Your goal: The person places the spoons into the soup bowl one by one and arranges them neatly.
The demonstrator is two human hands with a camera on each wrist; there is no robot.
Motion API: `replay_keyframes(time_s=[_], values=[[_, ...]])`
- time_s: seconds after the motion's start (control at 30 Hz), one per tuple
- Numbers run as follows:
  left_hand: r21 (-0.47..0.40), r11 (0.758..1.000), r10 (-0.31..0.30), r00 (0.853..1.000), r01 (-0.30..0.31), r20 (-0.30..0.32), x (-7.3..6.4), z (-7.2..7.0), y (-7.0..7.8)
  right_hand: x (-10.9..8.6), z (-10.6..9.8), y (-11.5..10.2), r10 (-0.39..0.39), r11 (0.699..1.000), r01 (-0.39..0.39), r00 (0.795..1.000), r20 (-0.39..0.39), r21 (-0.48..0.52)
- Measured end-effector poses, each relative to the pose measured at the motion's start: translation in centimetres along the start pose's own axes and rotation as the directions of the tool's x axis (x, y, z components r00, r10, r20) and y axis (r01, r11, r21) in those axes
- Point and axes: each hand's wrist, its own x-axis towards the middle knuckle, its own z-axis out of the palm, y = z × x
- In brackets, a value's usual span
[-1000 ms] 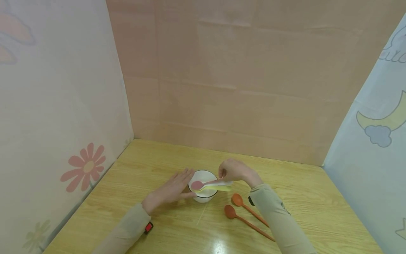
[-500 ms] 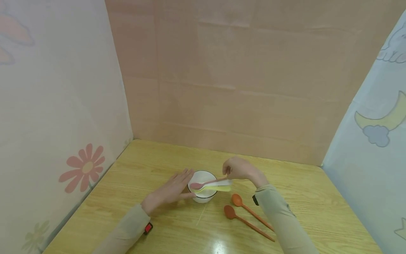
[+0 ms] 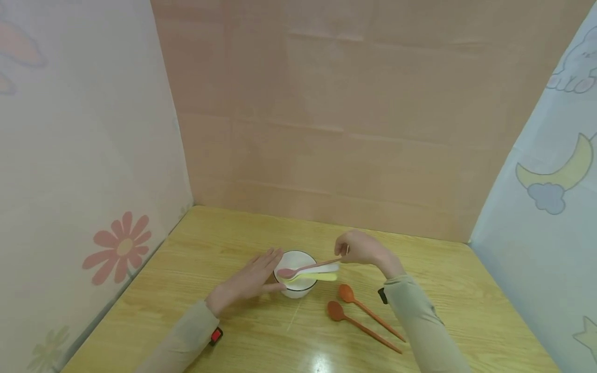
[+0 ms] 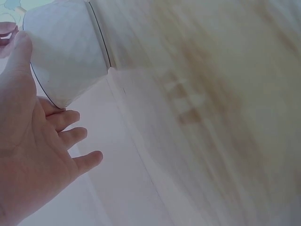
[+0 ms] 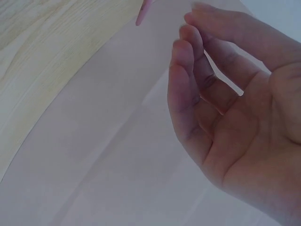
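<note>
A white bowl with a dark rim (image 3: 295,293) stands on the table. My left hand (image 3: 249,277) rests against its left side, fingers and thumb straight and spread along the rim; the left wrist view shows the hand (image 4: 40,136) against the bowl's wall (image 4: 66,49). A pink spoon (image 3: 310,267), a white spoon (image 3: 328,268) and a yellow spoon (image 3: 324,277) lie in the bowl, handles pointing right. Beside the pink handle is my right hand (image 3: 366,248), loosely curled. In the right wrist view, the handle's end (image 5: 142,12) sits apart from the fingers (image 5: 183,94).
Two orange spoons, one brighter (image 3: 347,293) and one darker (image 3: 336,311), lie on the wooden table (image 3: 261,342) in front of the right forearm. A tan backdrop (image 3: 303,129) rises behind, with patterned cloth walls on both sides.
My right hand has moved right along the pink spoon, and more of its handle shows. The left hand, bowl and other spoons keep their places, apart from a slight camera shift.
</note>
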Motion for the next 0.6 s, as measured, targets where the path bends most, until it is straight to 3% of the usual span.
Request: replay_keyframes(time_s=[0.6], values=[[0.02, 1.0, 0.009, 1.0, -0.009, -0.001, -0.1, -0.3, 0.0, -2.8, 0.0, 1.6, 0.025, 0.996, -0.021, 0.999, -0.045, 0.085]])
